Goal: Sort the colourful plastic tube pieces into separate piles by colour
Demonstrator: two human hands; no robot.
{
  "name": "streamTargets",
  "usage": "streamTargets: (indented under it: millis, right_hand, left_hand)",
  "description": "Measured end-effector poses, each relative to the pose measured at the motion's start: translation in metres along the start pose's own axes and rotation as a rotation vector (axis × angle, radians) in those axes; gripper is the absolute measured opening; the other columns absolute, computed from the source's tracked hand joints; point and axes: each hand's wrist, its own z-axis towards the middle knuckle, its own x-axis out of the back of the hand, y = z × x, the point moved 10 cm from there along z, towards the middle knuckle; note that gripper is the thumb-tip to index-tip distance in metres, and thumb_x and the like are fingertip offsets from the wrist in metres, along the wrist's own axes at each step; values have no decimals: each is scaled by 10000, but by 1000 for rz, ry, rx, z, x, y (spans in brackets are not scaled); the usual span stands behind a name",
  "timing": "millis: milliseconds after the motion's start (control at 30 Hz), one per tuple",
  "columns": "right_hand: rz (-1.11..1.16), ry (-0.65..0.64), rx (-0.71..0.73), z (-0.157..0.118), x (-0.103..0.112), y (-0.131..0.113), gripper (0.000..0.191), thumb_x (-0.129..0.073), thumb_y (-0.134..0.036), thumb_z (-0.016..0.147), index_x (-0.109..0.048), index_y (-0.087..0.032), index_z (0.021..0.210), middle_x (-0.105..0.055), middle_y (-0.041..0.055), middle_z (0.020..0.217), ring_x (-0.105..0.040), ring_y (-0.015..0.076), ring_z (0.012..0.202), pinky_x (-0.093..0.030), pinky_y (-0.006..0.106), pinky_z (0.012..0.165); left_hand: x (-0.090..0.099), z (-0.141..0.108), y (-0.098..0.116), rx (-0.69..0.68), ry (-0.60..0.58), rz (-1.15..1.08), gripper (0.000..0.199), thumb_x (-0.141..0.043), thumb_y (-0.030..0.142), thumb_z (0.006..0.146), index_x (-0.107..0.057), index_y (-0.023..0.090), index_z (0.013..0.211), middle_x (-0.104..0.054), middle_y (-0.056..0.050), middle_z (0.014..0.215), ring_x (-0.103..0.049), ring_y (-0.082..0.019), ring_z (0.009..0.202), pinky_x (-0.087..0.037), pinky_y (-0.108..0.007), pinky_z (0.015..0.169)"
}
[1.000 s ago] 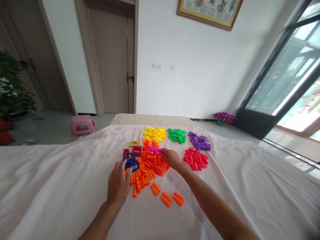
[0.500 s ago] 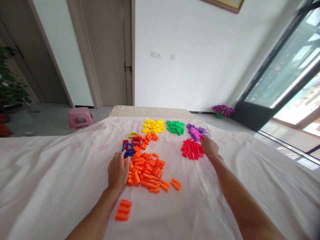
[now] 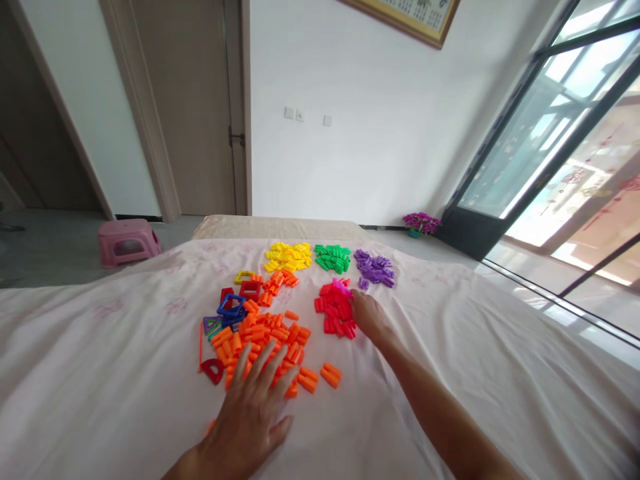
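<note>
My left hand (image 3: 251, 410) is spread, palm down, over the near side of a pile of orange plastic building blocks (image 3: 267, 327). Whether its fingertips touch them I cannot tell. My right hand (image 3: 369, 315) is closed on a bright pink plastic piece (image 3: 343, 287) at the top right of a red block pile (image 3: 334, 310). The pink piece's exact shape is blurred, and my fingers hide part of it. Behind the red pile lie purple blocks (image 3: 375, 268). Two orange blocks (image 3: 330, 375) sit apart, right of the orange pile.
Yellow blocks (image 3: 287, 256) and green blocks (image 3: 333, 258) form piles at the back. Left of the orange pile lie blue frames (image 3: 231, 305), red frames (image 3: 250, 289) and a red D-shaped piece (image 3: 213, 371). A pink stool (image 3: 130, 241) stands beyond the cloth-covered surface (image 3: 125, 360).
My right hand has moved from the purple pile toward me, carrying the pink piece over the red pile. My left hand has left the blue frames and spread over the orange blocks. The view has turned right.
</note>
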Motion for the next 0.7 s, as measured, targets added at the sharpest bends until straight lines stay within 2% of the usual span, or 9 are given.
streamTargets:
  millis: [33,100,167,233,300,433,500,600,700]
  right_hand:
    - [26,2,58,-6,-2,-18,289,-380,-268,1013,-609,-202,1176,-704,116,1123,-640,219,1035,-397,278,803]
    - [100,-19,190,-17,-8,-53,272,-409,-313,1014,-619,-222,1160,-710,96,1105,-637,215,1030,-392,272,806]
    - [186,-68,281,-23,-13,-76,259,-444,-370,1006,-640,-243,1119,-725,68,1050,-648,209,982,-389,262,781]
    - [266,-90,287,-18,-13,-78,280,-455,-420,1001,-654,-247,1094,-734,48,989,-661,201,910,-390,255,739]
    - [291,-27,195,1,-1,-55,324,-429,-439,1010,-650,-236,1132,-736,52,986,-665,199,884,-398,255,725]
    - [131,171,-136,46,32,37,386,-330,-347,1038,-580,-210,1298,-695,117,1144,-655,232,996,-429,300,792]
    - [38,157,-219,62,35,71,397,-312,-250,1025,-566,-193,1326,-664,152,1207,-648,245,1036,-437,324,818]
    - [-35,41,-139,73,17,79,344,-373,-191,994,-643,-188,1207,-691,140,1140,-656,238,1020,-438,303,807]
    - [-4,10,45,71,0,51,274,-428,-247,998,-692,-205,1059,-728,95,1020,-669,215,954,-424,260,766]
  left_hand:
    - [-6,-4,4,-26,-9,31,647,-633,428,833,-489,320,1454,-473,-54,1531,-365,-329,1419,-78,-600,1220]
    - [-16,-7,-5,-10,-6,96,644,-643,416,836,-492,321,1454,-466,-78,1534,-356,-342,1426,-82,-626,1210]
    - [-23,-4,-29,50,1,141,576,-640,385,854,-534,329,1417,-473,-100,1524,-364,-352,1425,-120,-650,1193]
    - [-27,0,-57,100,1,148,507,-638,355,860,-585,335,1364,-479,-110,1518,-376,-359,1421,-152,-666,1177]
    - [-27,1,-86,173,22,132,465,-621,327,864,-617,307,1328,-494,-127,1502,-399,-363,1407,-176,-671,1165]
    - [-24,-12,-134,405,102,40,435,-506,389,919,-617,232,1309,-528,-156,1464,-473,-328,1359,-224,-635,1161]
    - [-28,-21,-154,542,112,-57,451,-454,451,937,-616,230,1295,-572,-141,1422,-508,-306,1330,-255,-605,1162]
    - [-38,-33,-183,742,110,-315,496,-431,539,922,-629,230,1255,-612,-110,1372,-540,-276,1298,-342,-514,1152]
    - [-43,-47,-209,921,108,-606,537,-412,586,910,-631,209,1224,-630,-98,1348,-561,-243,1282,-403,-408,1132]
